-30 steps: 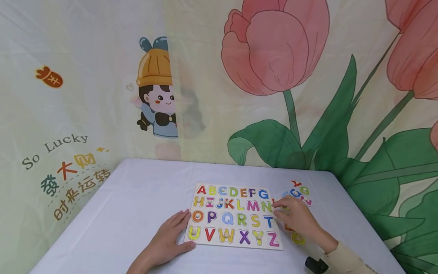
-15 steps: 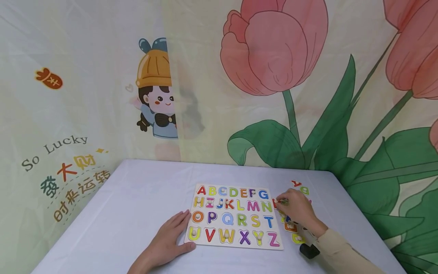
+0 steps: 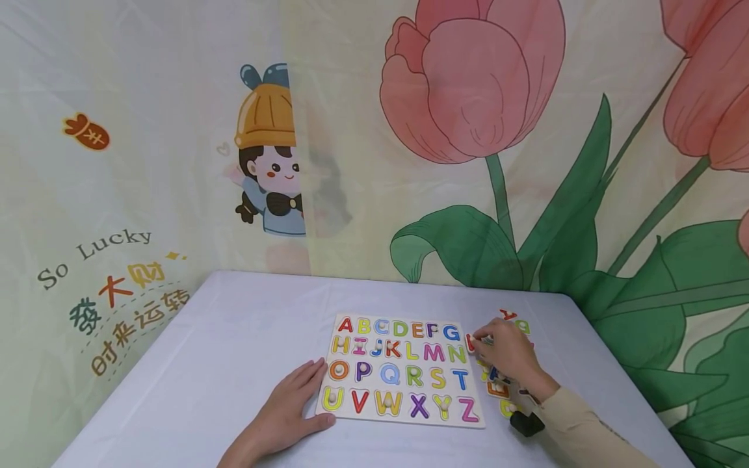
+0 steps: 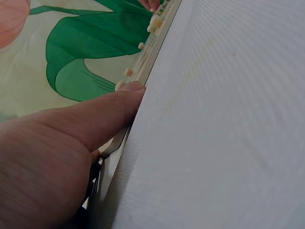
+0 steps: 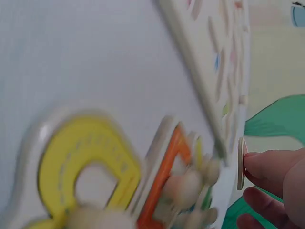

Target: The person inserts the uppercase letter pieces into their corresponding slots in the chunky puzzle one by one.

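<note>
A wooden letter board (image 3: 430, 423) with coloured capitals lies flat on the table. My left hand (image 3: 287, 409) rests along its left side, fingers straight; in the left wrist view the thumb (image 4: 102, 119) touches the board's edge. Right of the board, my right hand (image 3: 509, 354) pinches a red letter piece (image 3: 471, 342) between thumb and fingers. The right wrist view has this piece (image 5: 240, 164) edge-on at the fingertips, its letter shape hidden. Small knobs stand up from several letters on the board.
Several loose letter pieces lie right of the board, partly under the right hand: a red one (image 3: 508, 314), a green one (image 3: 523, 326), an orange one (image 3: 497, 389) and a yellow one (image 3: 508, 408). A printed curtain (image 3: 351, 195) hangs behind the table (image 3: 234, 351).
My right hand has shifted slightly back and right from the board's edge, its fingers drawing together on the red piece. The left hand and the board stay put.
</note>
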